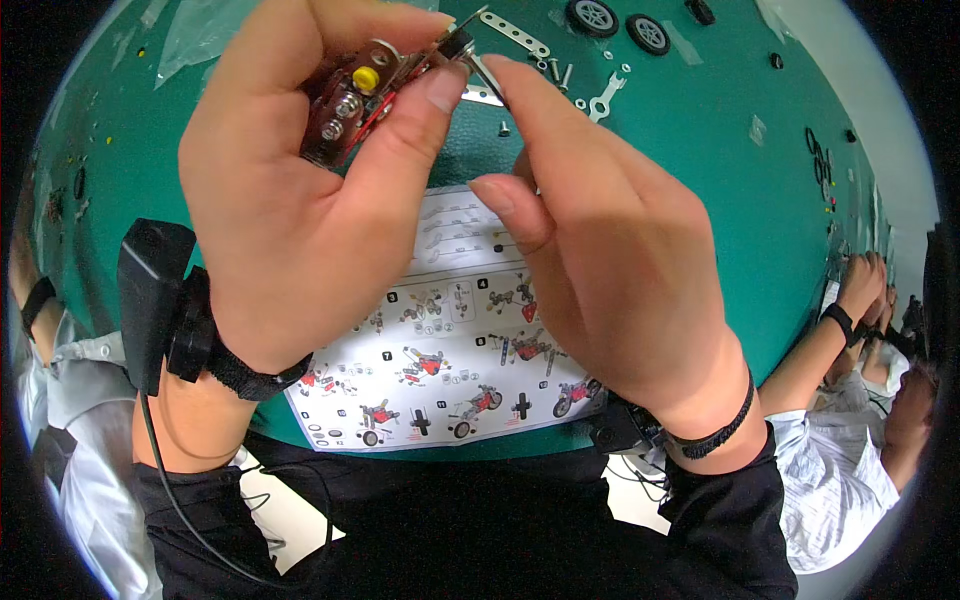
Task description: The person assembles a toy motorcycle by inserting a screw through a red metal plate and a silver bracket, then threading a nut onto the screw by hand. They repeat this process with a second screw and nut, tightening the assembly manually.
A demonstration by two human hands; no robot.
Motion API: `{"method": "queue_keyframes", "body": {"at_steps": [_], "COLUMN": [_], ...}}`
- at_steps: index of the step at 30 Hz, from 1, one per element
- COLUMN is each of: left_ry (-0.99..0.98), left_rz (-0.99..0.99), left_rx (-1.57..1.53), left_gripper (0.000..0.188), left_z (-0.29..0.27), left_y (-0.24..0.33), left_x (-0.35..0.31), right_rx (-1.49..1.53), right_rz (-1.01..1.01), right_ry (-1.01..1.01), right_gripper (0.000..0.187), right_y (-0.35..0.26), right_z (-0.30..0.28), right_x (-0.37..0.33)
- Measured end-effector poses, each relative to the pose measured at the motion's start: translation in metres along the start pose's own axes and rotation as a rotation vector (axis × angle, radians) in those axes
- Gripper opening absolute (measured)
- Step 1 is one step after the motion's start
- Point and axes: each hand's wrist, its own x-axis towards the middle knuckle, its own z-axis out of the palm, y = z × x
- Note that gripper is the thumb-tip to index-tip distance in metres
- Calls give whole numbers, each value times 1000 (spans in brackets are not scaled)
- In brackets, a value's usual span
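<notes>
My left hand (290,225) is closed round a small model assembly (332,122) of dark see-through plates, silver screws, a yellow round piece and red parts. Its thumb and index finger pinch the end with a black piece. My right hand (625,255) comes in from the right; its index fingertip touches a thin dark metal piece (487,78) at that end. The right thumb stands apart from the index finger, and the other right fingers are mostly hidden. Below both hands lies a printed instruction sheet (455,340) with small pictures of a motorcycle model.
On the green table (720,200) lie a perforated metal strip (515,33), loose screws (566,76), a small wrench (607,95) and two black wheels (592,17). Clear plastic bags (205,45) lie far left. Other people's arms (815,345) rest at the right and left edges.
</notes>
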Motion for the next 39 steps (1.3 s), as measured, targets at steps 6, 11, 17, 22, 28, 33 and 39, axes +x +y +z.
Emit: {"method": "queue_keyframes", "body": {"at_steps": [6, 11, 17, 22, 28, 33, 39], "left_ry": [-14, -58, -95, -22, -155, -148, -166], "left_rz": [25, 3, 51, 55, 146, 154, 189], "left_rx": [-52, -120, -120, -129, -20, 86, 12], "left_gripper": [20, 21, 23, 26, 26, 27, 27], "left_z": [6, 9, 13, 14, 5, 1, -1], "left_y": [6, 7, 12, 10, 18, 20, 17], "left_x": [0, -3, -3, -8, 0, -4, -3], "right_rx": [147, 132, 335, 476, 735, 976, 1327], "right_rz": [47, 65, 54, 107, 246, 349, 572], "right_ry": [5, -10, -5, -66, -160, -233, -423], "right_gripper": [29, 17, 15, 17, 22, 26, 27], "right_y": [6, 7, 12, 12, 11, 12, 15], "right_z": [-5, -9, -14, -18, -25, -26, -28], "right_x": [-5, -7, -9, -11, -8, -6, -1]}}
